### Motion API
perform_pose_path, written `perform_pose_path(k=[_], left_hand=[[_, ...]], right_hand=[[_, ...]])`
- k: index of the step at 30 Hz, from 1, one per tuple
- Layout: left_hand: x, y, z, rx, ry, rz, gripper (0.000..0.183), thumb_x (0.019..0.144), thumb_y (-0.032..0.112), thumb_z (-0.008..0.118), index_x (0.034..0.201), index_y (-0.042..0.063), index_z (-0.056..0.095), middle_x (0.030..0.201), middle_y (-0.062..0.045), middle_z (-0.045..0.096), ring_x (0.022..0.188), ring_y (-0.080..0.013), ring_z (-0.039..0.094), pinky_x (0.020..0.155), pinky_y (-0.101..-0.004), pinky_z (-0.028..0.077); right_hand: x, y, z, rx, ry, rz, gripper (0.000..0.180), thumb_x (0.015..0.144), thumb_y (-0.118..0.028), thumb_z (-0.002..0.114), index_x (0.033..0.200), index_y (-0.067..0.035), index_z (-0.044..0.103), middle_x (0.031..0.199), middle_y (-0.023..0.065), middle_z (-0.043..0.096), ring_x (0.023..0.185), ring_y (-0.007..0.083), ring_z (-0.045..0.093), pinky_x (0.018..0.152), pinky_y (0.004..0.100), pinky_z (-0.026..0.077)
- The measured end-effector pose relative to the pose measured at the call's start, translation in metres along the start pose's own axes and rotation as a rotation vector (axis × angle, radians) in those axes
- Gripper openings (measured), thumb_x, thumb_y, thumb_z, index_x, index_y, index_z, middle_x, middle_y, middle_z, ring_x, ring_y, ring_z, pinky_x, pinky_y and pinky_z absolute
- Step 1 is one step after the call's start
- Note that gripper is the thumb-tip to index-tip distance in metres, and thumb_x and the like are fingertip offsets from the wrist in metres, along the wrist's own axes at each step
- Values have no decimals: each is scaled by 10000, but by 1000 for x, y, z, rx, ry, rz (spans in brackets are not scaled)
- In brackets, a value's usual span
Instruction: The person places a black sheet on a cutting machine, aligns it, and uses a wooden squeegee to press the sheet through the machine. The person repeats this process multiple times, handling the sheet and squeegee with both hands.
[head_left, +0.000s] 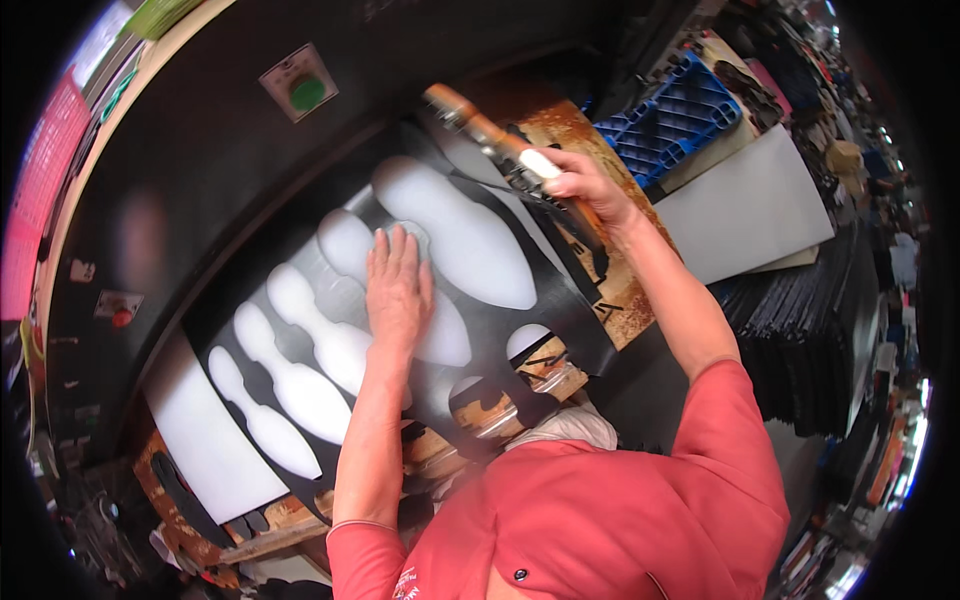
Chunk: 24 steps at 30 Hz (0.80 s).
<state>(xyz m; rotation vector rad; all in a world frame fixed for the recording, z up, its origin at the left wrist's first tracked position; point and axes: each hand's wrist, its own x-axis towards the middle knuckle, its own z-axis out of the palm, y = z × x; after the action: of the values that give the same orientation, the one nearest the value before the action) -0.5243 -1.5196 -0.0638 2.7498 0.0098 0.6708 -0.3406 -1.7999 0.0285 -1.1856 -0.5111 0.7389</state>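
Note:
A black sheet (559, 307) with several sole-shaped cutouts lies over a white cutting board (214, 442), whose surface shows through the openings. My left hand (397, 292) rests palm down on the sheet between two cutouts, fingers extended, holding nothing. Above the sheet's right side, my right hand (589, 184) grips an orange-edged tool, apparently a cutting die (480, 124), raised and tilted. Motion blurs its details. Near my body, the sheet hangs past the board, and its holes show the worktable beneath.
A dark press (225, 150) with a green button (307, 94) and a red button (121, 319) stands before me. To the right are a blue plastic crate (675, 120), a pale board (742, 210) and stacked black sheets (802, 322). Dark scraps lie on the worn worktable (637, 319).

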Motion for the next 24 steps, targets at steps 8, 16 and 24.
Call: perform_pose_path(k=[8, 16, 24], left_hand=[[24, 16, -36, -195, -105, -162, 449, 1023, 160, 654, 1403, -78, 623, 1513, -255, 598, 1461, -490, 489, 1230, -534, 389], [47, 78, -45, -1266, -298, -902, 798, 1039, 425, 707, 1604, -64, 427, 1219, -125, 680, 999, -184, 673, 903, -330, 601], [14, 32, -28, -1435, -190, -957, 433, 1020, 65, 636, 1422, -86, 582, 1114, -81, 740, 890, -117, 682, 780, -258, 541]], right_hand=[[-27, -4, 39, 316, 219, -108, 637, 952, -288, 672, 1448, 78, 512, 1196, 198, 720, 1012, 229, 766, 891, 327, 677], [-44, 26, 111, 170, 364, -130, 663, 919, -355, 682, 1414, 70, 560, 1188, 142, 713, 1008, 166, 725, 916, 275, 610], [-57, 8, 118, 299, 364, -163, 815, 899, -397, 695, 1524, 69, 459, 1310, 229, 666, 1123, 279, 721, 1016, 373, 616]])
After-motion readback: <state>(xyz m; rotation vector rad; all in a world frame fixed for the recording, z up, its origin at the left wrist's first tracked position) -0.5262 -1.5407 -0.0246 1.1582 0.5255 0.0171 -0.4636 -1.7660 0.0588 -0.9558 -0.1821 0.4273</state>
